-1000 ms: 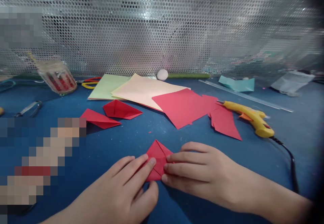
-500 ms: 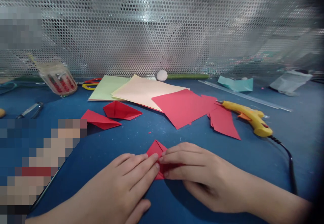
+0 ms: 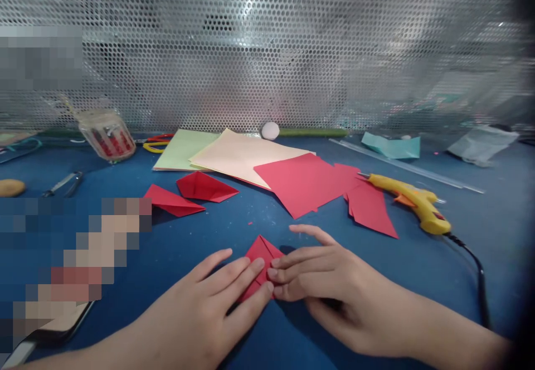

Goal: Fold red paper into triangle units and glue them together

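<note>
A small red folded paper (image 3: 258, 247) lies on the blue table in front of me, its creased tip pointing away. My left hand (image 3: 217, 297) rests over its left side with fingers spread and fingertips on the paper. From the right, my right hand (image 3: 330, 281) touches the paper with several fingertips, while one finger is lifted clear. Its fingers reach out over the fold and its thumb is mostly hidden. Beyond, to the left, are two red folded paper pieces, one in front (image 3: 173, 201) and one behind (image 3: 207, 187).
Red paper sheets (image 3: 298, 186) overlap cream sheets (image 3: 246, 150) and green sheets (image 3: 184, 150). A yellow glue gun (image 3: 412, 197) with a black cord lies right. Further back stand a jar (image 3: 107, 136) and perforated metal screen (image 3: 267, 52). A pixelated area covers the left.
My fingers have spread and one right finger has lifted, showing more of the red folded paper. My fingertips still touch it. The view has shifted slightly.
</note>
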Demonstrator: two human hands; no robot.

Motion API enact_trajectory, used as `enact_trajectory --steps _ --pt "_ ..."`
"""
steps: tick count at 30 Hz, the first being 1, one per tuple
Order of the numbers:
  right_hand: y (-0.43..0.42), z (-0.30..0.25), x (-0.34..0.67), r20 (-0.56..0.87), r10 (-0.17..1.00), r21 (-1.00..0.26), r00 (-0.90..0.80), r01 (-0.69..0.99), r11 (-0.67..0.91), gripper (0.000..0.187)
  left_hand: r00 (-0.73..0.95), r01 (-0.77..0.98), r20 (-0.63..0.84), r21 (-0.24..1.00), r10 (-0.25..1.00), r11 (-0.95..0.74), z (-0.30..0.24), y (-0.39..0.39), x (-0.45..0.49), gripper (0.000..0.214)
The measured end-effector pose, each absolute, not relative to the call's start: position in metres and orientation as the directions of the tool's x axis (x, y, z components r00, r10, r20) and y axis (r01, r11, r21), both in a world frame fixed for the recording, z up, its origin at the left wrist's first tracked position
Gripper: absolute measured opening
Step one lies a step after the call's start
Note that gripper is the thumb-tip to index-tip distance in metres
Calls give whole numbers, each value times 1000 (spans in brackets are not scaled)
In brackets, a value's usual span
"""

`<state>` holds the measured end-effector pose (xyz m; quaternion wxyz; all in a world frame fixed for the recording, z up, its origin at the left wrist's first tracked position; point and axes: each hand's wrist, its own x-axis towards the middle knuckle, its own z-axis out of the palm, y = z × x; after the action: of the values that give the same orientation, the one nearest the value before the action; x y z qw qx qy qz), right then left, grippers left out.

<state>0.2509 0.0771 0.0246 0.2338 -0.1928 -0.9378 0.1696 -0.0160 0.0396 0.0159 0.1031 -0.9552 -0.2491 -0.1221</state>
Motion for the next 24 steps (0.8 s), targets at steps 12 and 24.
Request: enact_trajectory --steps 12,24 --pt "74 18 252 428 553 -484 -715 335 809 32 885 451 276 -307 375 -838 3 35 -13 54" --pt "118 -1 271 366 845 -304 -390 808 505 54 876 448 312 -246 368 -859 6 32 -18 41"
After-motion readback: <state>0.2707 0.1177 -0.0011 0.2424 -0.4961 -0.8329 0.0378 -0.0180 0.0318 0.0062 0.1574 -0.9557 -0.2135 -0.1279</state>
